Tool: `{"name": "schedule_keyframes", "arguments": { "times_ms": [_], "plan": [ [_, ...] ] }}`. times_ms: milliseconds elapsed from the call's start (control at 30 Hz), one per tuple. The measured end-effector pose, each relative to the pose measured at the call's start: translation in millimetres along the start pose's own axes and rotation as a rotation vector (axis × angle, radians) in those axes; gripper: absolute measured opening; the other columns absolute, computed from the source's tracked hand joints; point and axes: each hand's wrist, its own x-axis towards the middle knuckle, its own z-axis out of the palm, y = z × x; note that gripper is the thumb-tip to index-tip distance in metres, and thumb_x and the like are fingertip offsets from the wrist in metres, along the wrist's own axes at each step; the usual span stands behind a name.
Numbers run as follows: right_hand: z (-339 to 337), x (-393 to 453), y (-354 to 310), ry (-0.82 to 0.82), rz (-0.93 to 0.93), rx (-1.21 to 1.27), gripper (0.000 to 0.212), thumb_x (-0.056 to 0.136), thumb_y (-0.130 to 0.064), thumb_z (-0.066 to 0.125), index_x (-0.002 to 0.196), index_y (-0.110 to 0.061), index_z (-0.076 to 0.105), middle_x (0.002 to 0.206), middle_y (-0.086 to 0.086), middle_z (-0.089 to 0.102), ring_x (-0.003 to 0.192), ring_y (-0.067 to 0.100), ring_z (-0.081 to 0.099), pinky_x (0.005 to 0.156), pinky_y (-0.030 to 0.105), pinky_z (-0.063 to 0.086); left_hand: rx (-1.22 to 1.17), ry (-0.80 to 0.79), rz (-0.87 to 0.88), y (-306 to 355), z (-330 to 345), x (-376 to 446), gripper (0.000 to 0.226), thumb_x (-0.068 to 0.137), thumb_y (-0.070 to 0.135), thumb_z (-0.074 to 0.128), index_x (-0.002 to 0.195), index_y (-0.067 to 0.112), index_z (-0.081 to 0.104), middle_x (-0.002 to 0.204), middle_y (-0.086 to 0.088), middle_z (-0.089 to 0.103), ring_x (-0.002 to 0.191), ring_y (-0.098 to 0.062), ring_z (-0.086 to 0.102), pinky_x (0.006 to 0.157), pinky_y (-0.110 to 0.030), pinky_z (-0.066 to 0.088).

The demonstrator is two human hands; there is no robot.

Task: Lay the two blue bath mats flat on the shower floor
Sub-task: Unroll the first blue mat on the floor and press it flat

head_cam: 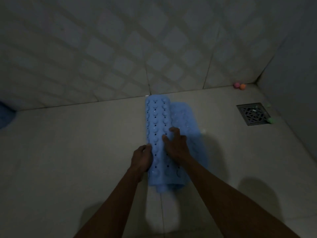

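Two bare, sleeveless forearms (223, 194)

Mat (158, 127): I see soft blue rubber or plastic, half rolled, its upturned side knobbly with rows of round suction cups and small holes; a few cups catch a wet-looking glint.
Floor (72, 143): I read it as large pale tiles, smooth and matt, with thin grout lines.
Wall (120, 48): tiled too, I think, smooth with a faint sheen.
Drain (253, 113): a square grate I take for grey metal, dull, cut in an openwork pattern.
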Motion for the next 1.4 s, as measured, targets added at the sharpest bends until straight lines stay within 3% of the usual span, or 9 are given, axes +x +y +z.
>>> {"name": "schedule_keyframes", "arguments": {
  "times_ms": [200, 333, 500, 633, 800, 933, 1067, 1200, 1400],
  "plan": [
    [25, 4, -8, 0.017, 0.03, -0.026, 0.073, 0.091, -0.058, 0.055, 0.152, -0.03, 0.025, 0.149, 0.019, 0.03, 0.136, 0.041, 0.032, 0.112, 0.048, 0.029, 0.015, 0.101, 0.008, 4, -12, -14, 0.095, 0.072, 0.079, 0.051, 0.139, 0.013, 0.058, 0.131, -0.008, 0.064, 0.113, -0.027, 0.065, 0.1, -0.047, 0.054],
    [43, -3, -13, -0.089, -0.026, 0.042, 0.077, 0.09, -0.06, 0.055, 0.154, -0.039, 0.018, 0.156, 0.012, 0.028, 0.14, 0.037, 0.033, 0.115, 0.047, 0.031, 0.041, 0.16, -0.04, -15, -19, -11, 0.112, 0.063, 0.096, 0.042, 0.139, 0.015, 0.057, 0.131, -0.01, 0.065, 0.112, -0.028, 0.066, 0.098, -0.047, 0.054],
    [44, -6, -18, -0.203, -0.031, 0.043, 0.057, 0.102, -0.048, 0.039, 0.153, -0.047, 0.015, 0.159, 0.01, 0.011, 0.14, 0.035, 0.03, 0.115, 0.047, 0.032, 0.083, 0.182, -0.088, -12, -30, -24, 0.1, 0.071, 0.093, 0.039, 0.131, 0.018, 0.064, 0.127, -0.008, 0.068, 0.107, -0.027, 0.068, 0.096, -0.047, 0.055],
    [42, -2, -20, -0.171, -0.045, 0.1, 0.065, 0.1, -0.039, 0.047, 0.156, -0.037, 0.014, 0.158, 0.008, 0.018, 0.138, 0.033, 0.033, 0.112, 0.043, 0.034, 0.149, 0.169, -0.084, 4, -32, -28, 0.061, 0.097, 0.07, 0.03, 0.105, 0.024, 0.07, 0.116, -0.01, 0.07, 0.101, -0.028, 0.068, 0.097, -0.048, 0.054],
    [50, 0, -30, -0.282, 0.071, 0.059, 0.085, 0.091, -0.052, 0.055, 0.158, -0.026, 0.009, 0.162, 0.011, 0.018, 0.146, 0.035, 0.025, 0.118, 0.047, 0.028, 0.208, 0.201, -0.067, 2, -43, -14, 0.106, 0.07, 0.096, 0.031, 0.127, 0.013, 0.064, 0.124, -0.013, 0.067, 0.105, -0.03, 0.067, 0.097, -0.049, 0.054],
    [60, -14, -36, -0.32, 0.025, 0.09, 0.077, 0.095, -0.048, 0.053, 0.157, -0.034, 0.01, 0.16, 0.007, 0.027, 0.14, 0.03, 0.039, 0.113, 0.039, 0.035, 0.225, 0.201, 0.027, 8, -49, -27, 0.067, 0.099, 0.064, 0.039, 0.142, 0.013, 0.048, 0.14, -0.01, 0.056, 0.122, -0.03, 0.057, 0.1, -0.033, 0.043],
    [73, -15, -40, -0.259, -0.002, 0.172, 0.077, 0.088, -0.049, 0.06, 0.154, -0.024, 0.027, 0.15, 0.008, 0.045, 0.131, 0.028, 0.05, 0.109, 0.045, 0.044, 0.205, 0.191, 0.044, 0, -67, -27, 0.075, 0.1, 0.059, 0.039, 0.155, 0.01, 0.029, 0.153, -0.013, 0.044, 0.134, -0.031, 0.048, 0.111, -0.036, 0.038],
    [107, 0, -26, -0.265, 0.001, 0.063, 0.094, 0.068, -0.074, 0.054, 0.148, -0.029, 0.033, 0.147, 0.011, 0.045, 0.129, 0.033, 0.051, 0.105, 0.05, 0.046, 0.163, 0.155, 0.075, -7, -88, -23, 0.063, 0.101, 0.057, 0.04, 0.15, 0.017, 0.039, 0.144, -0.01, 0.053, 0.116, -0.022, 0.057, 0.093, -0.027, 0.043],
    [121, -31, -71, -0.212, -0.073, 0.049, 0.071, 0.097, -0.035, 0.058, 0.153, -0.018, 0.018, 0.151, 0.007, 0.035, 0.133, 0.03, 0.046, 0.107, 0.042, 0.044, 0.138, 0.18, 0.05, -19, -115, -7, 0.062, 0.103, 0.054, 0.04, 0.147, 0.011, 0.043, 0.146, -0.015, 0.051, 0.13, -0.032, 0.052, 0.093, -0.024, 0.035]
  ]
}}
